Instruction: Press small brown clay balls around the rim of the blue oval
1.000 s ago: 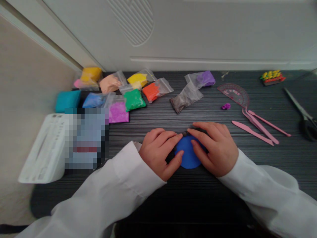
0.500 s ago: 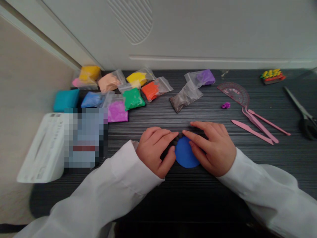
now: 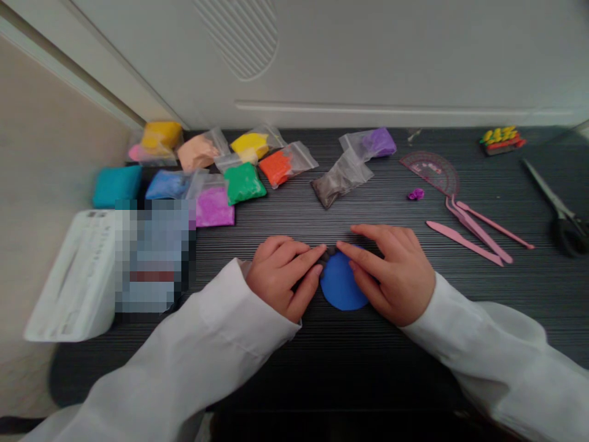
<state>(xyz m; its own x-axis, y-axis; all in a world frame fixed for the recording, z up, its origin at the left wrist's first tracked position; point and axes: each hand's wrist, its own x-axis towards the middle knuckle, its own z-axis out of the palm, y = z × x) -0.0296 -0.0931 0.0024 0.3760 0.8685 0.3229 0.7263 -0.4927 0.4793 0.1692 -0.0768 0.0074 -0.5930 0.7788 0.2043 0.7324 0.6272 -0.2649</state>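
Observation:
A flat, round blue disc lies on the dark table between my hands. Along its upper left rim runs a lumpy piece of black clay. My left hand pinches this clay between thumb and index finger, hiding part of it. From the other side, my right hand touches the clay's end with its index fingertip. Its thumb rests on the disc, covering the right part, and the other fingers are stretched out and apart.
Bags of coloured clay, such as a green one, lie at the back left beside a white packet and a pixelated item. To the right are pink tools, a protractor, a purple bit and scissors.
Both hands stay at the disc and clay, with only slight finger movement. The whole view has shifted a little, so everything appears slightly further left.

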